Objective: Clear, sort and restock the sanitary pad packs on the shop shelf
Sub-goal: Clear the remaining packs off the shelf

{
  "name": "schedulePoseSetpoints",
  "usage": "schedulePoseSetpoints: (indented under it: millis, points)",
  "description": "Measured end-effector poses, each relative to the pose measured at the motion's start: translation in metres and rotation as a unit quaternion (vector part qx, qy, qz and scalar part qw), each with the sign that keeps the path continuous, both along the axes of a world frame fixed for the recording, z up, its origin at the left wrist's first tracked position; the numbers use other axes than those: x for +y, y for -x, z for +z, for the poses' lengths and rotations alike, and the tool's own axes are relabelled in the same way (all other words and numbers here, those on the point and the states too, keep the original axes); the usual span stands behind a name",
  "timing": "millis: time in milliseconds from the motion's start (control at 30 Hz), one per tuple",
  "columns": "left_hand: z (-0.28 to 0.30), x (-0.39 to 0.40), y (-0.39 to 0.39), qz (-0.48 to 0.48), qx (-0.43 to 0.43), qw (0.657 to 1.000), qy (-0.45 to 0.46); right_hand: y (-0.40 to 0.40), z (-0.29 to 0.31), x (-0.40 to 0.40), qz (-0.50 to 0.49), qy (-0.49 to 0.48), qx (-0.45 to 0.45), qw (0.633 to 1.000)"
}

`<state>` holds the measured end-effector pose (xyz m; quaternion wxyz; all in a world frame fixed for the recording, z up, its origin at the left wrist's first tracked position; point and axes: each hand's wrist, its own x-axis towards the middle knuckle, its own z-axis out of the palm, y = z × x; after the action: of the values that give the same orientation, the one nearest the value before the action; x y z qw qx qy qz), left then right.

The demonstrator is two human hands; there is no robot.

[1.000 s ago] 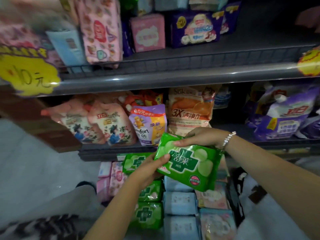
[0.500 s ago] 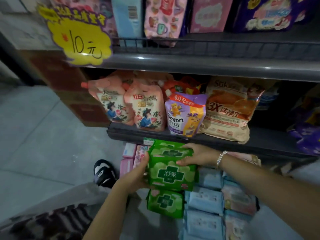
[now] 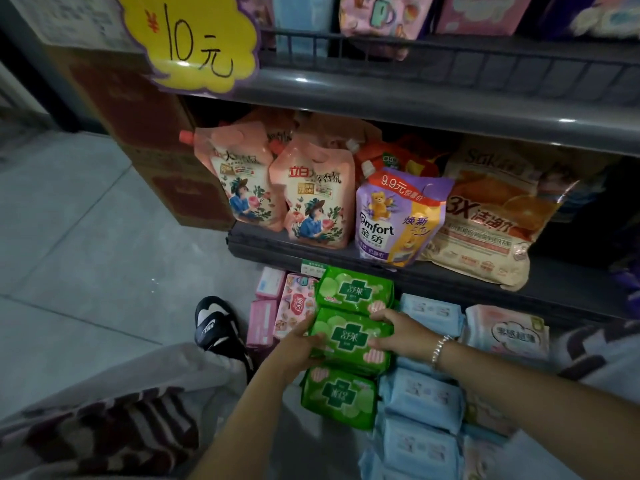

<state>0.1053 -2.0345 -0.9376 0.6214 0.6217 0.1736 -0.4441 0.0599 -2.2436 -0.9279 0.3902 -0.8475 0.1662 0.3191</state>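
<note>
Lowered since a second ago — green pack (image 3: 349, 337) down from chest height into the bottom-shelf column, camera tipped further down. Left hand (image 3: 298, 344) wrapped round the pack's left edge, thumb on top; right hand (image 3: 398, 332) curled over the right edge, fingers (image 3: 379, 315) on the upper corner, silver bracelet (image 3: 439, 348) at the wrist. Both clamped on the same pack, pressing it flat between its neighbours.

Outward: three green packs in one column — rear pack (image 3: 355, 289), the held one, front pack (image 3: 341, 396) turned upside down. Blue packs (image 3: 420, 393) just beside on the right, at least four, lower ones blurred. Pink packs (image 3: 277, 306) on the left, about three. One pale pink pack (image 3: 509, 332) far right. Above, refill pouches (image 3: 311, 195) — two peach, one purple, one orange bag. Yellow price tag (image 3: 194, 43) up top. Black slipper (image 3: 216, 325) on the floor.

Risk, as judged: held pack seated partly over the front one, likely to slide forward on release; slick wrappers, crowded row.
</note>
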Motion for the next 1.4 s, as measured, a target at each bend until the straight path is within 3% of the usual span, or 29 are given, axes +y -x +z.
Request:
schedulePoseSetpoints:
  millis: [167, 333, 567, 800, 933, 1133, 1267, 1400]
  points:
    - [-0.001, -0.007, 0.002, -0.015, -0.038, 0.998, -0.050, -0.001, -0.005, -0.007, -0.040, -0.039, 0.007, 0.998]
    - [0.021, -0.016, 0.003, -0.092, -0.142, 0.976, -0.140, -0.003, 0.007, -0.007, -0.088, -0.066, -0.024, 0.994]
    - [0.071, -0.033, -0.003, -0.103, -0.293, 0.934, -0.175, -0.002, 0.063, -0.008, -0.056, 0.004, -0.183, 0.981]
    - [0.168, -0.057, -0.021, -0.108, -0.506, 0.837, -0.179, 0.001, 0.166, -0.023, -0.001, 0.141, -0.412, 0.900]
    - [0.221, -0.075, -0.035, -0.095, -0.609, 0.770, -0.162, -0.006, 0.212, -0.041, -0.008, 0.196, -0.477, 0.857]
    - [0.284, -0.104, -0.070, -0.044, -0.703, 0.694, -0.151, -0.037, 0.266, -0.063, -0.037, 0.192, -0.527, 0.827]
    - [0.311, -0.117, -0.107, 0.000, -0.707, 0.689, -0.159, -0.072, 0.294, -0.067, -0.060, 0.147, -0.534, 0.831]
    - [0.324, -0.127, -0.136, 0.059, -0.677, 0.721, -0.132, -0.110, 0.312, -0.066, -0.086, 0.099, -0.535, 0.834]
